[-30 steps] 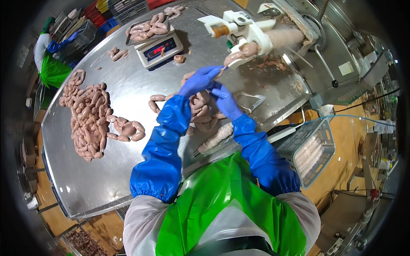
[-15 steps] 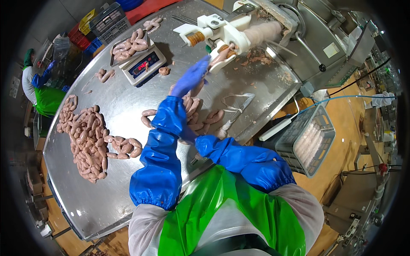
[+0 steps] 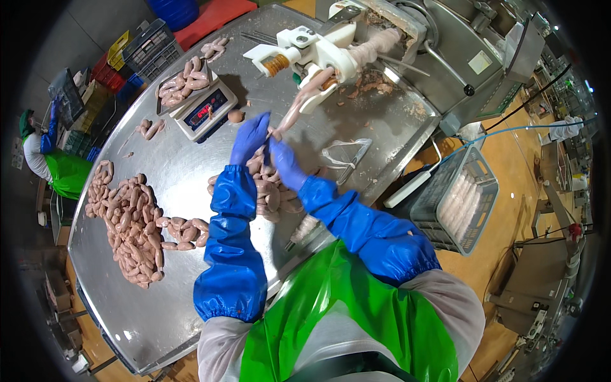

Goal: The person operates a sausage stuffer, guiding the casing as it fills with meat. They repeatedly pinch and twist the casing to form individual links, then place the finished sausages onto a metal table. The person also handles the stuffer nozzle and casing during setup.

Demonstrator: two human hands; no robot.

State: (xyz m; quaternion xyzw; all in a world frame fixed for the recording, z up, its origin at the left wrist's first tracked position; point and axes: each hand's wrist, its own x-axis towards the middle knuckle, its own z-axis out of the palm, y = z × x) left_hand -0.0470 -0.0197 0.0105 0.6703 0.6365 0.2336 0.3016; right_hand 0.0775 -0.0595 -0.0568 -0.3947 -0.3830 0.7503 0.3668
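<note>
A long pale sausage (image 3: 294, 111) runs from the white nozzle of the stuffing machine (image 3: 331, 67) down toward me. At its near end my left hand (image 3: 251, 137) and my right hand (image 3: 284, 162), both in blue gloves, come together with their fingers closed on it. The exact grip of the fingertips is partly hidden. Beneath and in front of my hands lies a pile of linked sausages (image 3: 272, 191) on the steel table (image 3: 184, 286). A loop of pale casing (image 3: 347, 153) rests on the table right of my right hand.
A large heap of sausages (image 3: 130, 223) lies at left. Farther back stands a scale (image 3: 210, 109) bearing a tray of sausages (image 3: 184, 83). A grey crate (image 3: 474, 223) with pale casing rolls stands right of the table. Another person (image 3: 48, 153) works at far left.
My left hand has drawn back from the nozzle toward me. My right hand has come up beside it, and a long sausage now stretches between nozzle and hands.
</note>
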